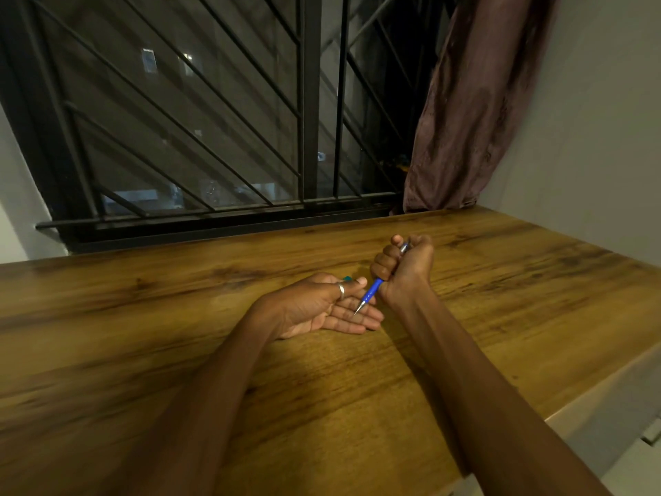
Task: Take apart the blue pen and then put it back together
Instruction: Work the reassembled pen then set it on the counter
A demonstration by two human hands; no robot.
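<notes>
Gripping the pen [372, 291] in a clenched right hand [404, 270], tip down onto the left hand [332, 309], fingers [361, 322] released, flat on the desk [179, 334].

Head view, night. I see my right hand [406, 270] fisted around the blue pen [372, 291], held tilted above the wooden table [357, 388]; the silver top end pokes out by the thumb, and the metal tip points down-left. Tip sits over the fingers of my left hand [322, 309], which lies flat and palm-up on the wood; contact between tip and fingers I cannot confirm. Ring [341, 291] on the left thumb. Behind the table: dark window with black bars [307, 102], brownish curtain [472, 109] bunched at right, against the pale wall [590, 119].
</notes>
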